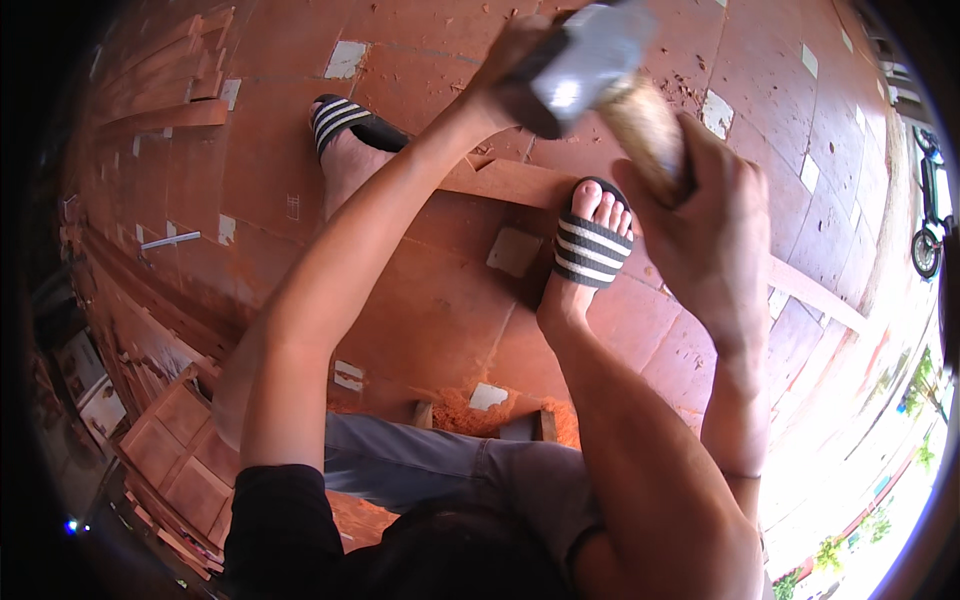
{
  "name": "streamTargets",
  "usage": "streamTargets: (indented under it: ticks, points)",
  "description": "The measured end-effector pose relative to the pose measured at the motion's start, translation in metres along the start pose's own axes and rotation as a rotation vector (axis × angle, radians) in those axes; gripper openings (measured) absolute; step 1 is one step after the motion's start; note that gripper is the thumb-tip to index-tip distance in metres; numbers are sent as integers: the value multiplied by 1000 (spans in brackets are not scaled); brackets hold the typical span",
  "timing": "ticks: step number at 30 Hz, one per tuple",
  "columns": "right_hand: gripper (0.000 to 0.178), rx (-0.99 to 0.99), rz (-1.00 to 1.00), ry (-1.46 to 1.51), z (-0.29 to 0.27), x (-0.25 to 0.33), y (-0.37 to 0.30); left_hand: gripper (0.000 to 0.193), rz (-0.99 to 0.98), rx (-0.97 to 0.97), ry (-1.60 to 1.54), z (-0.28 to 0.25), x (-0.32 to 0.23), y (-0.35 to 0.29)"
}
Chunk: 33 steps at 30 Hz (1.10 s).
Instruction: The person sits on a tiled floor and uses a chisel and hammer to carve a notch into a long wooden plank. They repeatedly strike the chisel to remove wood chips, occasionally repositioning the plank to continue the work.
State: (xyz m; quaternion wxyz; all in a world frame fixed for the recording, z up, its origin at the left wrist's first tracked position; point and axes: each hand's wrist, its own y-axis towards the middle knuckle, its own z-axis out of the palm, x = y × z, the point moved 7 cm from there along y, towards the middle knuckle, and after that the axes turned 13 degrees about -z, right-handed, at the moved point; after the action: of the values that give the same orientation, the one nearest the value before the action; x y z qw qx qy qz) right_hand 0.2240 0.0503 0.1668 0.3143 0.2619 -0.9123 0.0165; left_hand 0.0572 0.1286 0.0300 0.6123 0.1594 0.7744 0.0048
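My right hand (725, 225) is wrapped round the wooden handle of a hammer (645, 130). The hammer is raised, and its heavy grey metal head points to the upper left, smeared by motion. Behind the head is my left hand (512, 55), reaching far forward; its fingers are mostly hidden, so what they may hold does not show. Below, on the floor, lies a long reddish wooden beam (520, 183) with a small notch cut near my left forearm. My feet, in black-and-white striped slides, are beside the beam, the right one against it.
Reddish floor tiles (420, 300) with small pale squares carry scattered wood chips. Planks and panelled wooden pieces (180, 450) are stacked at the left. Orange shavings (470, 412) lie near my seat. A parked motorbike (930, 205) stands at the far right, by bright daylight.
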Motion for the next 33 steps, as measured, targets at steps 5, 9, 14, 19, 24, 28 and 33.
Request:
streamTargets:
  ticks: [5, 9, 14, 19, 24, 28, 33]
  points:
    - [25, -26, 178, 90, -12, -43, -11, 27, -104, 82, 43, 26, 2, 12]
    - [27, -14, 317, 179, -10, -70, -16, 35, -356, 150, 81, 41, 27, 7]
    - [27, -42, 356, 207, -16, -84, -10, 38, -463, 204, 146, 55, 29, 13]
    - [26, -64, 439, 242, -21, -96, -3, 43, -391, 181, 190, 58, 31, 20]
    - [25, -50, 414, 311, -4, -116, -3, 38, -526, 201, 172, 64, 54, 17]
    - [27, -23, 471, 358, 3, -126, -6, 44, -432, 202, 210, 63, 44, 17]
    - [27, -35, 493, 364, 2, -134, -11, 47, -539, 239, 267, 63, 46, 17]
